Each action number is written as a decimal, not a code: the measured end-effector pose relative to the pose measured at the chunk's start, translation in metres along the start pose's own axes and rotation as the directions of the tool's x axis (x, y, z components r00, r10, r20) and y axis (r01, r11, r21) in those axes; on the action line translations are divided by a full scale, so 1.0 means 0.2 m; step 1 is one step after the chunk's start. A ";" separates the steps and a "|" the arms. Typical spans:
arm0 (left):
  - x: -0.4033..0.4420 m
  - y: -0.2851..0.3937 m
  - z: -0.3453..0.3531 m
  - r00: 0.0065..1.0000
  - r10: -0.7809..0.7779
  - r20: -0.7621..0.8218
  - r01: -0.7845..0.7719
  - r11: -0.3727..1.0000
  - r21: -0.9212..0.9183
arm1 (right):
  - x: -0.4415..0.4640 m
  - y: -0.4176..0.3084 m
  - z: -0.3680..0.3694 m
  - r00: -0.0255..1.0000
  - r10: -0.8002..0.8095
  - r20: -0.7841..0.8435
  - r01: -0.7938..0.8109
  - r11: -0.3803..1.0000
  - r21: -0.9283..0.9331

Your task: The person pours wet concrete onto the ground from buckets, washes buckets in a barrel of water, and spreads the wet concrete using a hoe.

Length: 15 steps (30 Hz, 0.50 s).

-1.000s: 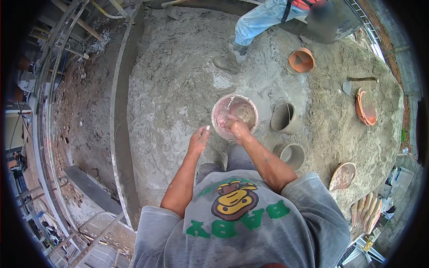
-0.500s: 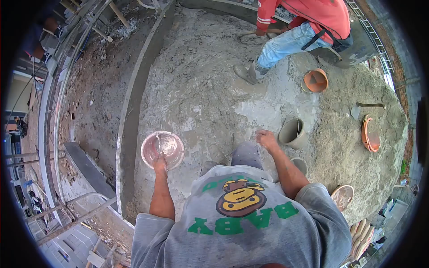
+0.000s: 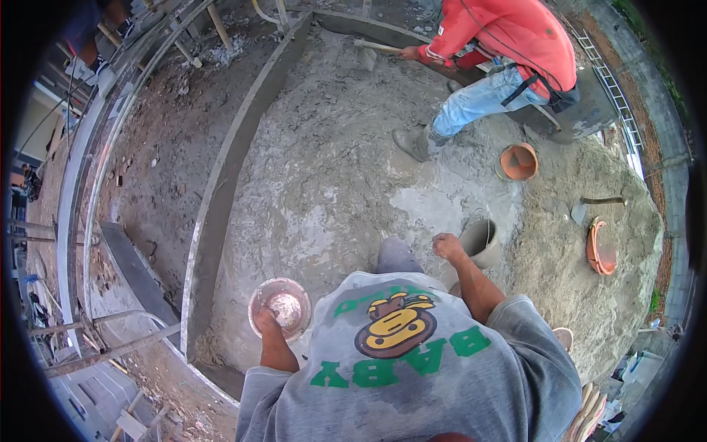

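A pinkish bucket, pale and wet inside, is at the lower left beside my body. My left hand is closed at its near left side, gripping the rim or handle; which of the two I cannot make out. Out to the right, my right hand has its fingers curled, just left of a grey bucket with a thin wire handle. Whether anything is inside those fingers is too small to tell.
A co-worker in a red top bends over a hoe at the top. Orange buckets stand on the right. A low concrete wall edges the wet mortar on the left, with metal rails beyond.
My left hand has taken the pinkish bucket from the middle to the lower left. My right hand has left that bucket and moved right. The co-worker's red top has come into view.
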<state>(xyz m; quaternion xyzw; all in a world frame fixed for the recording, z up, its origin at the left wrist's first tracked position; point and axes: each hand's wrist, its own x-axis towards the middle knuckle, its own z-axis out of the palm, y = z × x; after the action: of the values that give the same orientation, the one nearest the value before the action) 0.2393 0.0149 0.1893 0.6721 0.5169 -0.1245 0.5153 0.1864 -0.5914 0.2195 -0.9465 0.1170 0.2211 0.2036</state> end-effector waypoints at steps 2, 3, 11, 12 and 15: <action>-0.02 -0.03 0.05 0.999 -0.040 -0.010 0.039 0.991 -0.128 | -0.02 -0.01 -0.06 0.988 -0.136 0.076 0.146 0.979 -0.146; -0.03 -0.03 0.06 0.999 -0.043 0.033 0.047 0.991 -0.127 | -0.03 -0.01 -0.07 0.997 -0.042 0.066 0.048 0.995 -0.090; -0.08 0.15 0.30 0.970 0.010 0.242 -0.032 0.996 0.089 | -0.12 0.42 0.25 0.998 -0.036 -0.045 0.052 0.903 0.428; -0.08 0.17 0.32 0.962 0.024 0.271 -0.063 0.988 0.137 | -0.14 0.44 0.28 0.998 -0.047 -0.040 0.060 0.896 0.440; 0.04 0.18 0.42 0.932 0.139 0.335 -0.169 0.984 0.060 | -0.19 0.47 0.35 0.997 0.071 -0.009 -0.061 0.908 0.414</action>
<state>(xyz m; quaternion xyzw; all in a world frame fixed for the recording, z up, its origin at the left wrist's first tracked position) 0.3017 -0.0470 0.1678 0.7024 0.3633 -0.2169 0.5724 0.0975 -0.6402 0.1490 -0.8801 0.1956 0.1866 0.3904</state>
